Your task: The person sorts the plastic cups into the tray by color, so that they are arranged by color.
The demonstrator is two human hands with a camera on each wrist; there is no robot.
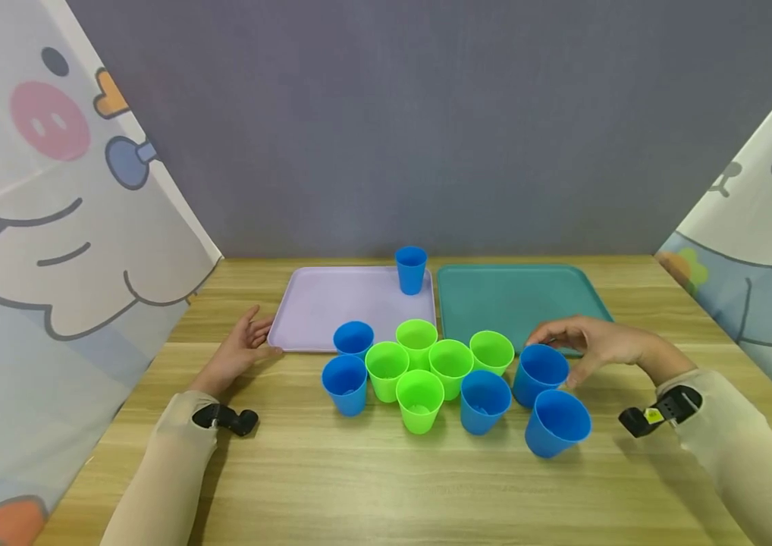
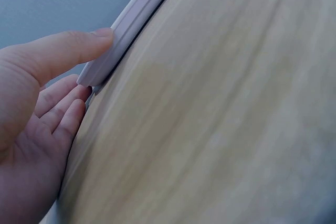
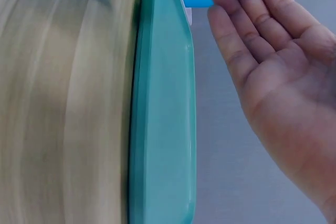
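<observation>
My left hand (image 1: 239, 350) is at the near left corner of the lavender tray (image 1: 348, 303); in the left wrist view its thumb (image 2: 86, 44) lies over the rim, with the other fingers loosely extended beside the corner. On the right, my right hand (image 1: 594, 345) spreads around a blue cup (image 1: 529, 390), fingers behind it and thumb close to its right side. The right wrist view shows fairly straight fingers (image 3: 252, 24), some tips hidden behind the cup's wall. Another blue cup (image 1: 555, 436) stands just in front.
Several green cups (image 1: 420, 402) cluster mid-table, with blue cups (image 1: 346, 394) to their left and a blue cup (image 1: 483, 409) to their right. One blue cup (image 1: 411, 273) stands on the lavender tray's far right corner. A teal tray (image 1: 509, 296) lies beside it, before a grey wall (image 1: 386, 136).
</observation>
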